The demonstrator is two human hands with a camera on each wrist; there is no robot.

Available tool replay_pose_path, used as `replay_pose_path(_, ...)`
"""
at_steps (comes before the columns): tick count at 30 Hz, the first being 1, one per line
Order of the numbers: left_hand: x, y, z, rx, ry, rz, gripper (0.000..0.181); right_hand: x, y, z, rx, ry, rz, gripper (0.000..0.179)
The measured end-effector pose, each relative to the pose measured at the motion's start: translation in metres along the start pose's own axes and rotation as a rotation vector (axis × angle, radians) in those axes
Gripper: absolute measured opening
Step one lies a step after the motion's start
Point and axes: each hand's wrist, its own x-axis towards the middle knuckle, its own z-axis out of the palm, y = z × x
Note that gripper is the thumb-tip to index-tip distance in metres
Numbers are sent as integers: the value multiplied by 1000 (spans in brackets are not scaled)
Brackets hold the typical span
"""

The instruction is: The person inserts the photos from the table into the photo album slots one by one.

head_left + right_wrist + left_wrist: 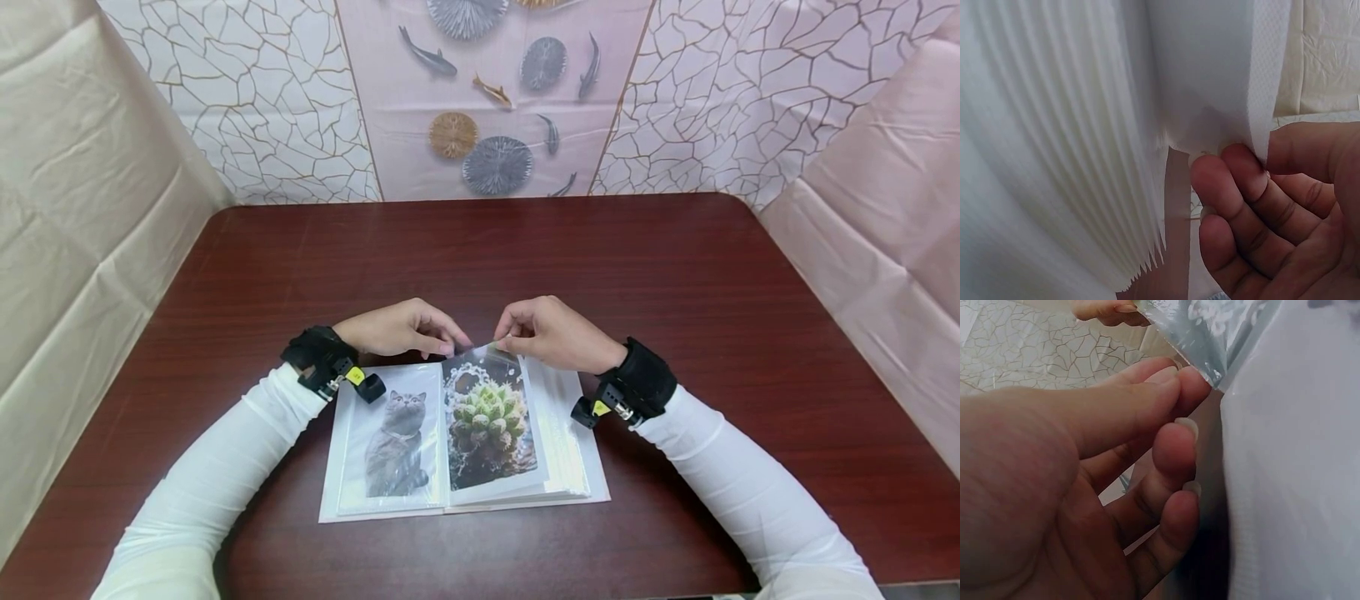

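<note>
A photo album [330,500] lies spread on the table, a grey cat photo [397,450] on its left page and a succulent photo [489,417] on the right. My right hand [558,333] pinches the top edge of the succulent page between thumb and fingers. That page [1210,75] stands lifted from the leaves behind it in the right wrist view. Near the spine, my left hand [408,327] has its index fingertip at the corner of the clear sleeve [1200,353]. Its thumb lies along the index finger, and the other fingers bend loosely.
Several more sleeve leaves [1072,125] fan out under the lifted page. The dark red-brown wooden table [480,258] extends around the album. Patterned cloth [495,100] hangs behind it, with plain pale drapes [885,208] along both sides.
</note>
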Motion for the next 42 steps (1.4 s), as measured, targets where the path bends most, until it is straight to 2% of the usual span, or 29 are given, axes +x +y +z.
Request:
replay_pose_path(12, -4, 4, -2, -9, 9, -2, 27, 2, 0, -1, -68, -52, 24, 10)
replay_pose_path(16, -8, 10, -2, 71, 44, -13, 27, 3, -1, -2, -66, -59, 18, 11)
replay_pose_path(22, -22, 22, -4, 254, 101, -57, 26, 2, 0, 0, -46, -68, 38, 10)
replay_pose_path(28, -38, 20, -8, 372, 143, -88, 18, 1, 2, 6, -79, -87, 38, 16)
replay_pose_path(32, -49, 16, -11, 397, 163, -102, 9, 0, 0, 9, -101, -107, 33, 21)
replay_pose_path(35, -56, 13, -12, 413, 165, -136, 6, -1, -1, 8, -126, -132, 21, 23)
replay_pose_path(42, -68, 7, -15, 427, 125, -179, 6, -1, 4, 5, -155, -136, -47, 25)
